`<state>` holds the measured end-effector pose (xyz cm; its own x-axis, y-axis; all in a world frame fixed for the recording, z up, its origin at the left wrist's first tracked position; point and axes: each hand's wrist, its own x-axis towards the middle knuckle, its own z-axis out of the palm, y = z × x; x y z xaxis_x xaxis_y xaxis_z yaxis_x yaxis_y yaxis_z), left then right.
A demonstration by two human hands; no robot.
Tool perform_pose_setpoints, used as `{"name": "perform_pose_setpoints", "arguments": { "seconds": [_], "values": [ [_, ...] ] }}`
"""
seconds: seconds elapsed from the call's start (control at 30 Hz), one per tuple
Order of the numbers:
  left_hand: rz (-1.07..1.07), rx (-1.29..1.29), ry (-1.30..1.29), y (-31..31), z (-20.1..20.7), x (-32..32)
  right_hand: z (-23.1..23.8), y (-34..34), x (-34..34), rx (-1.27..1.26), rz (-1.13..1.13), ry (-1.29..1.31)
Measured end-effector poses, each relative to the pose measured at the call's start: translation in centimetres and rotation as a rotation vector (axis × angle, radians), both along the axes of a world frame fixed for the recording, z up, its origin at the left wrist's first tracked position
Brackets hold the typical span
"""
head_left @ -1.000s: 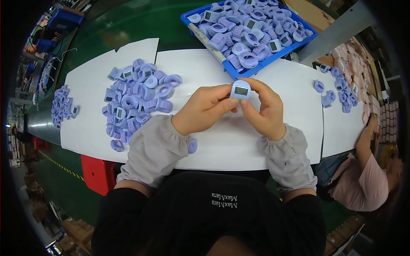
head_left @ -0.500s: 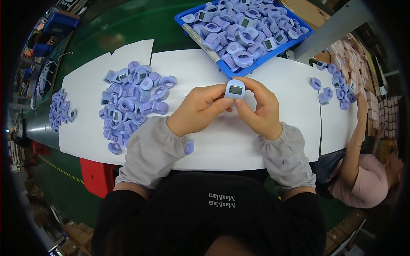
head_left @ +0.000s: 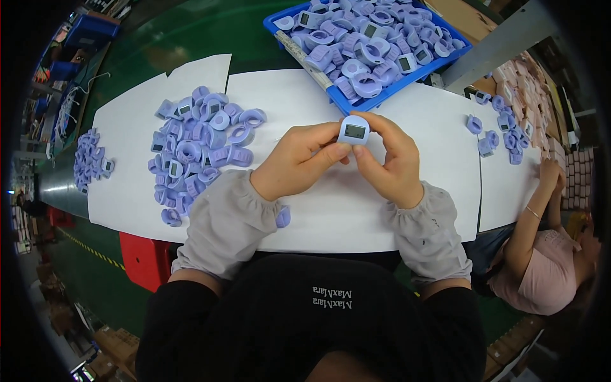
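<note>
Over the white-covered table, my left hand and my right hand together pinch a small light-purple digital device. Its grey rectangular screen faces up at me, and its underside is hidden by my fingers. Left of my hands spreads a pile of matching purple devices, many with ring-like bands. One more purple piece peeks out beside my left sleeve. Just beyond my fingers stands a blue tray heaped with the same devices.
White sheets cover the table. A smaller purple cluster lies at the far left, another at the right. A co-worker in pink sits there by stacked pink pieces. A grey post rises behind the tray; a red stool is at lower left.
The view has shifted slightly. Both my hands keep the device pinched, its screen tilted a little differently. The co-worker's hand has moved down, closer to their other hand.
</note>
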<state>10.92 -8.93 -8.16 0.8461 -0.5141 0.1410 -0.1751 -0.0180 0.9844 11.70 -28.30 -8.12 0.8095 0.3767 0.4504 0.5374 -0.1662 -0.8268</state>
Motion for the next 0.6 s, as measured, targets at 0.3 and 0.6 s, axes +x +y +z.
{"name": "perform_pose_setpoints", "arguments": {
  "seconds": [0.3,0.6],
  "values": [
    [-0.006,-0.009,-0.008,0.12,-0.22,-0.02,0.1,0.1,-0.15,-0.007,-0.009,0.014],
    [-0.015,-0.008,0.009,-0.06,-0.23,0.09,0.02,-0.06,-0.04,-0.019,-0.007,-0.008]
  ]
}}
